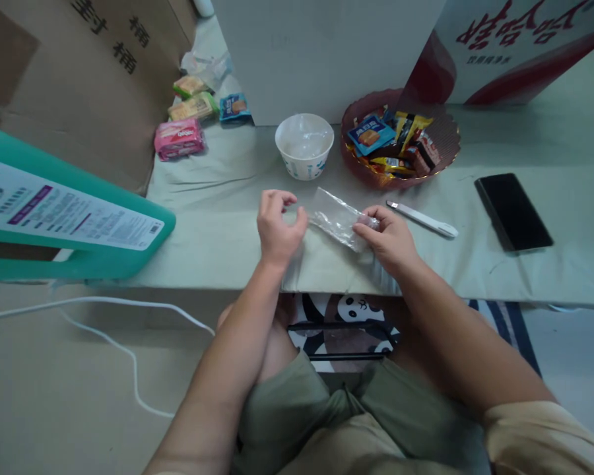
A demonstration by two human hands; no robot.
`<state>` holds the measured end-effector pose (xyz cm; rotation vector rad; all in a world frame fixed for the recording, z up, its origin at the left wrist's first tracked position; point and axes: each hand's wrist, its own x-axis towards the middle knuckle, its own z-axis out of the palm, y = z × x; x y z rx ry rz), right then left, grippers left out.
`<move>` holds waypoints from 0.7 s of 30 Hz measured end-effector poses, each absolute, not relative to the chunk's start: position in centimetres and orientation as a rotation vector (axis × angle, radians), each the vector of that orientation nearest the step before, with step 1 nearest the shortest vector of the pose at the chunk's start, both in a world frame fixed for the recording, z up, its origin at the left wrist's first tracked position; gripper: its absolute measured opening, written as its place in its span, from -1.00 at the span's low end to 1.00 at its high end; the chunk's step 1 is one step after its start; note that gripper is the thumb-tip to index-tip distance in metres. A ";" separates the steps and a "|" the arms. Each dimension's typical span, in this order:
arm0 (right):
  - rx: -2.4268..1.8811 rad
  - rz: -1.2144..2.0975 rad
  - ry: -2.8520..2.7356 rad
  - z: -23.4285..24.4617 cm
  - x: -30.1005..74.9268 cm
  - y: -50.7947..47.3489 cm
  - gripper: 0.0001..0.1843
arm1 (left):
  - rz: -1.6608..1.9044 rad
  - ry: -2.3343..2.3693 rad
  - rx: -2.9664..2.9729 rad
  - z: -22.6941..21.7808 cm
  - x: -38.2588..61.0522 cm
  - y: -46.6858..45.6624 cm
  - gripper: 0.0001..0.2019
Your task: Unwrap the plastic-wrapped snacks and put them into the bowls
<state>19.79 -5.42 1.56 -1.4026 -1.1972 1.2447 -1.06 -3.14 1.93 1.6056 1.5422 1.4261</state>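
Observation:
In the head view, a clear plastic bag point(339, 216) is held just above the table in my right hand point(389, 239), its thumb and fingers pinching the bag's right end. My left hand point(280, 225) is at the bag's left end, its thumb and curled fingers apart with a gap between them. Beyond my hands stands a white paper cup point(304, 158) with blue marks, crumpled clear plastic inside it. A white utility knife point(422, 219) lies on the table to the right of my right hand.
A reddish scalloped bowl point(448, 135) holds several wrapped snacks. At right lies a black phone point(515, 212). More packets, one pink point(179, 139), are at back left near a cardboard box point(79, 79). A green container point(79, 204) leans in from the left; a white box point(327, 59) stands behind.

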 end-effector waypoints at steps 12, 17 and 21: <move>-1.249 1.121 -1.360 4.2 17.1 -4.4 -0.52 | 1.100 0.790 1.140 3.1 -0.2 -3.4 -0.85; -1.364 0.554 -1.584 9.3 17.1 1.3 -0.74 | 1.406 1.031 0.931 4.0 -1.4 -2.3 -0.93; -1.457 0.196 -1.976 11.0 14.2 9.3 -0.77 | 1.512 1.083 0.754 4.1 -1.8 -1.1 -0.87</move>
